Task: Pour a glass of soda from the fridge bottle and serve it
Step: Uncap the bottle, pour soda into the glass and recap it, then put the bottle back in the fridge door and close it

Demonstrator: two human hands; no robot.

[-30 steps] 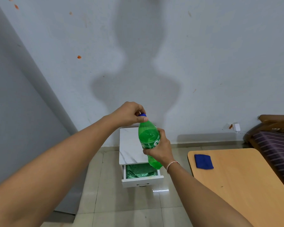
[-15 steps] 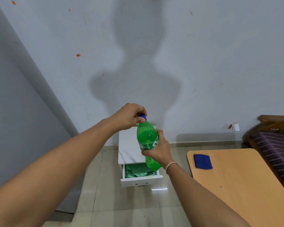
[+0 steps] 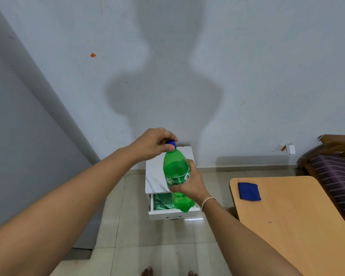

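Note:
A green plastic soda bottle point(image 3: 175, 172) is held in the air in front of me, tilted slightly with its top to the upper left. My right hand point(image 3: 191, 186) is wrapped around its labelled middle. My left hand point(image 3: 153, 143) is closed over the blue cap point(image 3: 171, 144) at the top, fingers pinching it. The cap sits on the bottle's neck. No glass is in view.
A small white cabinet point(image 3: 155, 176) stands against the wall below the bottle, its drawer point(image 3: 173, 213) pulled out with green foil inside. A wooden table point(image 3: 295, 220) with a blue cloth point(image 3: 249, 191) is at the right, a striped bed point(image 3: 335, 172) beyond it. A grey surface point(image 3: 18, 136) fills the left.
The bottle and both hands have stayed almost in place, drifting slightly left. The left hand's fingers have shifted a little around the cap.

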